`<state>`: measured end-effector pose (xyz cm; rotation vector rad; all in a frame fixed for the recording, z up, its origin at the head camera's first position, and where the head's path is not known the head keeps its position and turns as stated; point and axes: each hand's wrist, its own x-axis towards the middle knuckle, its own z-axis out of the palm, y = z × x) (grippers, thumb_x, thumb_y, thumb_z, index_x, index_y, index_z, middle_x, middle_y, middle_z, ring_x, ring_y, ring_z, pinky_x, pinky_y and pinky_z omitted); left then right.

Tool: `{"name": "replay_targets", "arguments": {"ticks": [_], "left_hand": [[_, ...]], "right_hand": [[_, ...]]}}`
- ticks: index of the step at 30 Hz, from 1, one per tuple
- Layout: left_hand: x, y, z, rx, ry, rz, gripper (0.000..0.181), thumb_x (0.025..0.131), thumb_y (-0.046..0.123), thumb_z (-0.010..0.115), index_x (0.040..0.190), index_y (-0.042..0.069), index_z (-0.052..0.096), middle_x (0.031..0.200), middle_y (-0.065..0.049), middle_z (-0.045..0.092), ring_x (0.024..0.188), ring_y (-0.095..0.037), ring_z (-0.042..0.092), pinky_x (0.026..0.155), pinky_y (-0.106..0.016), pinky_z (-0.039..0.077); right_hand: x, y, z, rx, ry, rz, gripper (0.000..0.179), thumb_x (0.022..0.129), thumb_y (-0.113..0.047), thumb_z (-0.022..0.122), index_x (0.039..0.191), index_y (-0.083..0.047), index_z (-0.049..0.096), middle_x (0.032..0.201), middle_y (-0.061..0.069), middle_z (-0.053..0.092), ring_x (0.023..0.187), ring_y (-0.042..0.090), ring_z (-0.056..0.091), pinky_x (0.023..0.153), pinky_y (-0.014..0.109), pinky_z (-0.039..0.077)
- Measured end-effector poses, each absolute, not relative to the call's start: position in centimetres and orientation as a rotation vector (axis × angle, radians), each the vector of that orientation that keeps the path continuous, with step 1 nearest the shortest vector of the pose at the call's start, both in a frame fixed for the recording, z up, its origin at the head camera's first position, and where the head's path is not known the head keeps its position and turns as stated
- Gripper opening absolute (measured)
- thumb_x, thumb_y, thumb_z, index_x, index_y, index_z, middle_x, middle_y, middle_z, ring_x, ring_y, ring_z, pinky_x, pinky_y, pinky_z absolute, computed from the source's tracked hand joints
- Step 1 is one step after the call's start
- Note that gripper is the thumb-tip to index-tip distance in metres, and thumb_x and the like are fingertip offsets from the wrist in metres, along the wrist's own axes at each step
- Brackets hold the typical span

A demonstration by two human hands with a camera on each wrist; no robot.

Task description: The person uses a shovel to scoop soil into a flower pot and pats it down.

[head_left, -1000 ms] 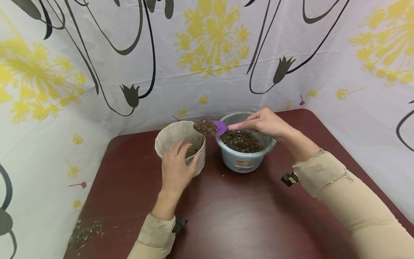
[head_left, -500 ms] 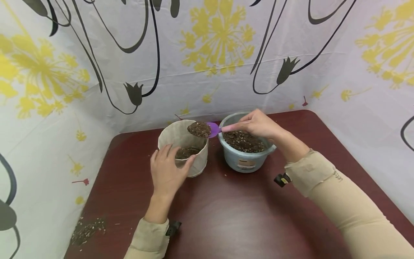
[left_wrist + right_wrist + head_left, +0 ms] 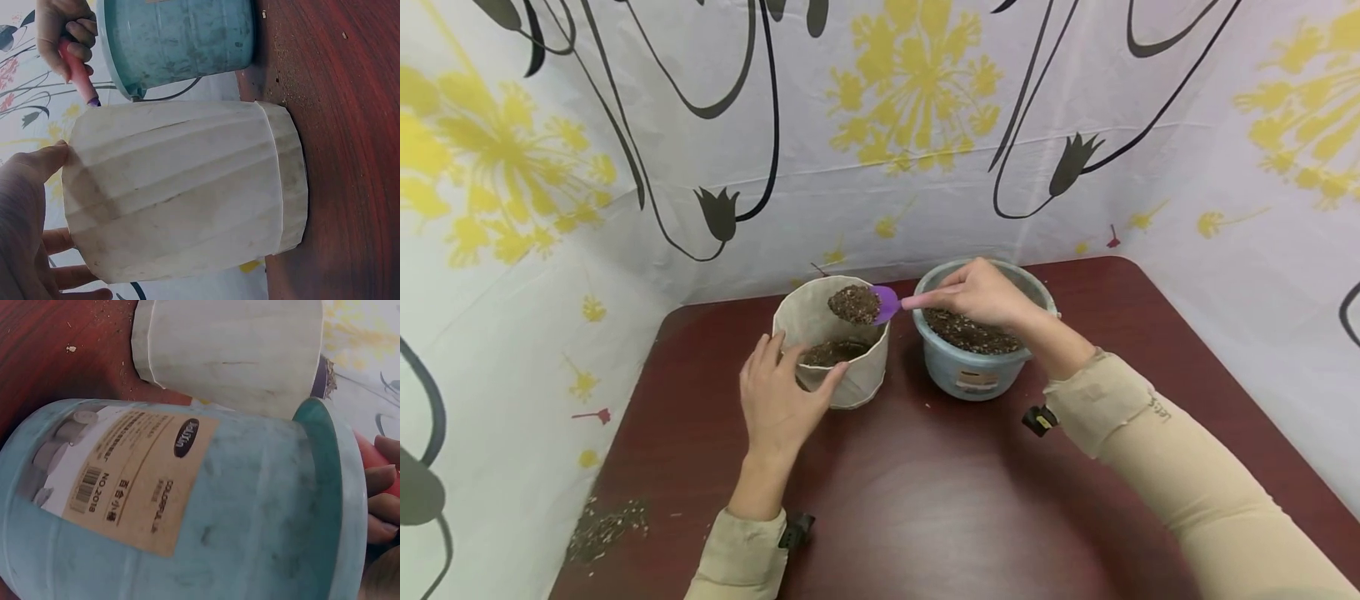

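Purple plastic trowel (image 3: 887, 305): likely spill-prone; right hand (image 3: 988, 293) grips pink handle (image 3: 917, 301), best hold.
Off-white round pot (image 3: 862, 379): left hand (image 3: 781, 407) splayed, contact unclear from here.

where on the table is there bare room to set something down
Widest: table between left sleeve and right sleeve, in front of pot and bucket. Another: the back right corner, right of the bucket. The back middle is crowded with pot, bucket, scoop, left hand and right hand. Spilled soil takes the near left.
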<state>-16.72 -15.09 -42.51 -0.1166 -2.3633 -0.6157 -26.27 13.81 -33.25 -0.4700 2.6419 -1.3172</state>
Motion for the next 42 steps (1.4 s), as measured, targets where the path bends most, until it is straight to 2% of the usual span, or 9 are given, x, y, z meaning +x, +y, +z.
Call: {"name": "replay_targets", "arguments": {"ticks": [4,7,8,11,15,20,31,37,42], "left_hand": [[-16.8,-15.2,-42.5,-0.125,-2.374,-0.656,0.058,0.079,0.057,0.079,0.100,0.003,0.074,0.133,-0.024,0.061,0.132,-0.042,0.051,0.109,-0.059,0.038],[-16.8,-15.3,-42.5,-0.122,-2.384,-0.681,0.055,0.079,0.055,0.080,0.096,0.004,0.073,0.134,-0.024,0.061,0.133,-0.041,0.051,0.110,-0.057,0.039],[-16.8,-15.3,-42.5,-0.119,-2.386,-0.686,0.054,0.079,0.055,0.080,0.095,0.004,0.073,0.135,-0.024,0.061,0.134,-0.041,0.051,0.110,-0.057,0.039],[-16.7,-15.4,-42.5,-0.113,-2.387,-0.696,0.053,0.078,0.055,0.081,0.091,0.005,0.072,0.135,-0.024,0.061,0.134,-0.041,0.050,0.111,-0.055,0.039],[-16.7,-15.5,-42.5,-0.100,-2.394,-0.716,0.054,0.078,0.056,0.081,0.090,0.004,0.072,0.136,-0.023,0.060,0.135,-0.039,0.050,0.112,-0.054,0.038],[-16.6,-15.4,-42.6,-0.089,-2.390,-0.747,0.054,0.078,0.055,0.081,0.090,0.003,0.072,0.137,-0.023,0.060,0.136,-0.038,0.049,0.112,-0.054,0.038],[-16.6,-15.2,-42.6,-0.065,-2.398,-0.783,0.055,0.079,0.056,0.080,0.094,0.003,0.074,0.140,-0.022,0.058,0.139,-0.038,0.046,0.115,-0.054,0.034],[-16.8,-14.6,-42.5,-0.070,-2.442,-0.694,0.064,0.083,0.062,0.072,0.113,0.005,0.072,0.143,-0.021,0.055,0.139,-0.042,0.043,0.120,-0.055,0.023],[-17.2,-13.9,-42.3,-0.099,-2.418,-0.675,0.069,0.084,0.059,0.072,0.127,0.006,0.066,0.144,-0.021,0.054,0.138,-0.038,0.044,0.120,-0.056,0.018]], "right_hand": [[-26.4,13.2,-33.5,-0.535,2.693,-1.256,0.032,0.088,-0.047,0.076,0.069,-0.022,0.079,0.048,-0.009,0.024,0.047,0.008,0.017,0.043,0.024,0.020],[-26.3,12.7,-33.7,-0.636,2.762,-1.196,0.013,0.094,-0.039,0.072,0.093,-0.033,0.083,0.046,-0.009,0.029,0.047,0.007,0.018,0.045,0.024,0.023],[-26.2,12.5,-33.7,-0.661,2.785,-1.179,0.013,0.095,-0.038,0.071,0.095,-0.034,0.083,0.046,-0.009,0.031,0.048,0.007,0.019,0.046,0.024,0.025],[-26.0,11.9,-33.9,-0.755,2.885,-1.106,0.020,0.095,-0.035,0.071,0.084,-0.024,0.084,0.047,-0.009,0.040,0.049,0.008,0.027,0.051,0.026,0.032],[-25.6,11.4,-34.0,-0.828,3.012,-0.962,0.028,0.094,-0.033,0.073,0.075,-0.014,0.077,0.060,-0.007,0.061,0.058,0.013,0.050,0.061,0.033,0.044],[-25.2,11.0,-34.2,-0.928,3.122,-0.805,0.023,0.092,-0.029,0.075,0.097,-0.007,0.079,0.088,0.007,0.076,0.079,0.028,0.070,0.072,0.045,0.054],[-24.7,10.9,-35.1,-1.227,3.264,-0.663,0.018,0.091,-0.020,0.077,0.101,-0.006,0.073,0.081,0.008,0.070,0.070,0.030,0.067,0.062,0.049,0.055],[-24.8,11.3,-34.9,-1.074,3.241,-0.821,0.018,0.091,-0.025,0.076,0.094,-0.008,0.077,0.079,0.007,0.074,0.068,0.029,0.067,0.063,0.045,0.053],[-25.1,12.2,-34.7,-0.898,3.115,-1.067,0.014,0.093,-0.028,0.074,0.096,-0.019,0.083,0.069,-0.003,0.073,0.056,0.014,0.055,0.058,0.034,0.046]]}}
